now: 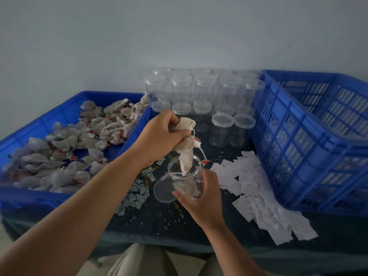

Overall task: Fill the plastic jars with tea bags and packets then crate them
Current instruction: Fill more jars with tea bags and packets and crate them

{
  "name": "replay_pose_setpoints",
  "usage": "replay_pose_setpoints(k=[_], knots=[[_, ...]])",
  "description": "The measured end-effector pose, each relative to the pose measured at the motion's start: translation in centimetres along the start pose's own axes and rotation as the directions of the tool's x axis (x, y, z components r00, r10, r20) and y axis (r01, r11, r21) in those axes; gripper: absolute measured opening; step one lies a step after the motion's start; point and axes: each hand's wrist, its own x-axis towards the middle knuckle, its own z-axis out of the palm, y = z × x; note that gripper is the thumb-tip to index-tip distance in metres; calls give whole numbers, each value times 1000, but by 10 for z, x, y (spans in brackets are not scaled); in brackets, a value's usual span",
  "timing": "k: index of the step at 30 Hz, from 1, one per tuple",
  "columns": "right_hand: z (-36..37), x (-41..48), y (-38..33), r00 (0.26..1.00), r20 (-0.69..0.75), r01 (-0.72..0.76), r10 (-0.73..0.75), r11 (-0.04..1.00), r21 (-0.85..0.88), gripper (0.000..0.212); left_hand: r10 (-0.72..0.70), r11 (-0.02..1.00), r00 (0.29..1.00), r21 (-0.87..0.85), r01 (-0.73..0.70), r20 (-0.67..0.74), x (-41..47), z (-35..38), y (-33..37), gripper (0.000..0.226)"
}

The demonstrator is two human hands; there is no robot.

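My left hand (162, 134) grips a bunch of pale tea bags (186, 150) with strings and red tags, held over an open clear plastic jar (184, 172). The lowest bag hangs down into the jar's mouth. My right hand (203, 198) holds the jar from below and the side, tilted slightly. Some tea bags lie inside the jar. Its clear lid (164, 189) lies flat on the dark table just left of the jar.
A blue tray (25, 196) on the left holds many tea bags (65, 148). Several lidded empty jars (203, 96) stand at the back. A blue slatted crate (310, 148) stands right. White paper packets (264, 202) and small grey-blue packets (137, 194) lie scattered on the table.
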Motion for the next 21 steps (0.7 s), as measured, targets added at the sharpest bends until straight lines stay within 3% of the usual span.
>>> replay_pose_setpoints(k=[3,9,14,21], knots=[[0,1,2,1000,-8,-5,5,1000,2,72,69,995,998,71,-68,-4,-1,0,3,26],[0,1,3,999,-36,-19,19,1000,5,72,72,996,995,64,-67,-71,1,-12,1,27],[-1,0,2,999,-47,-24,25,999,26,78,-25,999,998,26,24,55,-4,-9,2,33],[-3,-1,0,998,-43,-39,40,999,8,74,14,985,980,163,-48,199,-10,-12,10,31]])
